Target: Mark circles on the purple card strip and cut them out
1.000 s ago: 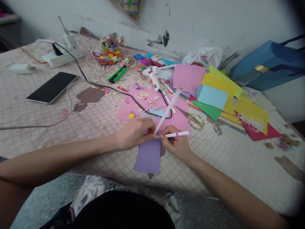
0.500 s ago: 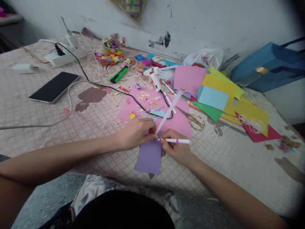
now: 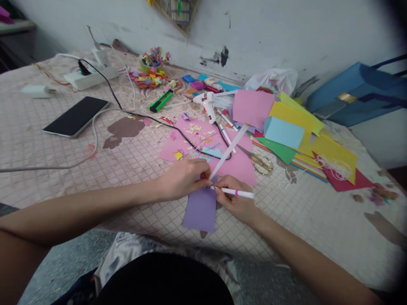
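My left hand [image 3: 189, 180] is closed on the lower end of a long translucent white stick, which looks like a glue stick [image 3: 229, 151] and slants up to the right. A white marker pen with a magenta band [image 3: 240, 193] is pinched in my right hand [image 3: 235, 199], its tip end close to the left fingertips. Below both hands lies a purple paper strip [image 3: 200, 210] on the table, its upper part hidden by the fingers. Exactly where the pen tip touches is too small to tell.
A pink sheet with paper scraps [image 3: 244, 167], gold-handled scissors [image 3: 262, 163], and a white glue gun [image 3: 208, 108] with a black cord lie beyond my hands. Left are a green cutter [image 3: 161, 101], a phone [image 3: 76, 116] and a power strip [image 3: 90, 78]. Coloured papers [image 3: 313, 148] lie right.
The pen's rear end has tipped slightly lower, with my right hand shifting a little. The whole view has moved slightly; both hands keep their holds.
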Available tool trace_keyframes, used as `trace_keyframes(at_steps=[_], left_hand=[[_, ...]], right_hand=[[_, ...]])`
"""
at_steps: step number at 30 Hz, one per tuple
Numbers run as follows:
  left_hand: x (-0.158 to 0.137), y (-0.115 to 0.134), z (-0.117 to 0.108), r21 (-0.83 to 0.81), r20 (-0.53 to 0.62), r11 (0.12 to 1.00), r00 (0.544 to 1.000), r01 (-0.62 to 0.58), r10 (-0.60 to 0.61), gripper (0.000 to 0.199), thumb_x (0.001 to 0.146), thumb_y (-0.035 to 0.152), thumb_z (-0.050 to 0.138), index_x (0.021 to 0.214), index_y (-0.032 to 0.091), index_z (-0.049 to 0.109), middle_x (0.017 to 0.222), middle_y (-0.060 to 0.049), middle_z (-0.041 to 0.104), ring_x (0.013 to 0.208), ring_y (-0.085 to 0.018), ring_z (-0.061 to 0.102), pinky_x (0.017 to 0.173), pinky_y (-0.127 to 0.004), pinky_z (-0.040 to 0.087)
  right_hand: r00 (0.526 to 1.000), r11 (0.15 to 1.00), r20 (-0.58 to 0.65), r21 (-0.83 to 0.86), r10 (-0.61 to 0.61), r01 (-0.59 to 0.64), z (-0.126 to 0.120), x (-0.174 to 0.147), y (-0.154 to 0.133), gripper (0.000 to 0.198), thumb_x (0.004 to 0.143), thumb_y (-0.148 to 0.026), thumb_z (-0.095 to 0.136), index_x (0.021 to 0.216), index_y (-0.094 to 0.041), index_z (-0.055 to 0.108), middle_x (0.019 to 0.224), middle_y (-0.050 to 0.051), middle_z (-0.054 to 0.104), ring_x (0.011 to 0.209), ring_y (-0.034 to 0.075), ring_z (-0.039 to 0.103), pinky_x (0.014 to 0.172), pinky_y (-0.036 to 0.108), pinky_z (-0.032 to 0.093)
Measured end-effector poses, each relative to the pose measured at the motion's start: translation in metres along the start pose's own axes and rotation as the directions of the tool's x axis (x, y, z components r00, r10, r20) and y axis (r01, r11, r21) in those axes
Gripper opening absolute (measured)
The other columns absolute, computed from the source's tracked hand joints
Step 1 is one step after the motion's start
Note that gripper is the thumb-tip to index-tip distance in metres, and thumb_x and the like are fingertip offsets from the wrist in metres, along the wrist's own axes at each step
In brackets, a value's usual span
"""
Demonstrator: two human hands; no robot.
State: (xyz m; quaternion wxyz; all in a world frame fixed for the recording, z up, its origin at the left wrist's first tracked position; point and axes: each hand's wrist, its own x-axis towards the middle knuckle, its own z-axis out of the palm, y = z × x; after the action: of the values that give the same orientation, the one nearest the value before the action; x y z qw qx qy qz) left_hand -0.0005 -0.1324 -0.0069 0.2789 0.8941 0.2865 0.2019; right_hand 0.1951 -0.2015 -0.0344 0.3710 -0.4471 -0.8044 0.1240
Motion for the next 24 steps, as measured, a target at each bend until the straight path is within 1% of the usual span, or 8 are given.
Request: trace_keyframes(at_steps=[8,14,18,24], left_hand=[[0.0000,-0.0025,0.0024,0.012,-0.003,1.000,1.000,-0.002,0.002,0.013,0.085,0.019,0.068,0.078,0.014,0.058,0.076,0.001,0.060,0.070,-0.012,0.056,0.063,-0.022,0.038],[-0.0001,-0.0026,0.0025,0.017,0.014,1.000,1.000,0.000,-0.001,0.014,0.086,0.022,0.067,0.079,0.014,0.058,0.077,0.000,0.060,0.071,-0.013,0.056,0.064,-0.023,0.039],[0.0008,-0.0027,0.0029,0.009,0.012,1.000,1.000,0.014,-0.014,0.014,0.086,0.021,0.067,0.079,0.014,0.058,0.076,0.000,0.060,0.071,-0.013,0.056,0.064,-0.023,0.039],[0.0005,-0.0029,0.0029,0.013,-0.006,1.000,1.000,-0.017,0.017,0.014,0.085,0.019,0.068,0.077,0.014,0.058,0.075,0.001,0.059,0.070,-0.013,0.056,0.063,-0.022,0.038]], right_hand=[[0.999,0.999,0.024,-0.046,-0.021,0.022,0.0001,-0.0024,-0.0015,0.015,0.093,-0.021,0.049,0.079,-0.020,0.054,0.064,-0.002,0.058,0.055,0.010,0.056,0.051,0.021,0.041],[0.999,0.996,0.037,-0.077,-0.034,0.037,0.0006,-0.0053,-0.0009,0.017,0.094,-0.022,0.048,0.079,-0.021,0.054,0.062,-0.003,0.057,0.053,0.010,0.054,0.052,0.021,0.040],[0.997,0.994,0.032,-0.089,-0.064,0.067,0.0015,-0.0070,-0.0013,0.016,0.095,-0.023,0.048,0.080,-0.021,0.054,0.064,-0.002,0.059,0.056,0.010,0.056,0.054,0.022,0.042],[0.995,0.991,0.033,-0.096,-0.094,0.097,0.0048,-0.0077,-0.0010,0.015,0.095,-0.022,0.047,0.082,-0.021,0.055,0.067,-0.002,0.062,0.059,0.011,0.058,0.056,0.022,0.044]])
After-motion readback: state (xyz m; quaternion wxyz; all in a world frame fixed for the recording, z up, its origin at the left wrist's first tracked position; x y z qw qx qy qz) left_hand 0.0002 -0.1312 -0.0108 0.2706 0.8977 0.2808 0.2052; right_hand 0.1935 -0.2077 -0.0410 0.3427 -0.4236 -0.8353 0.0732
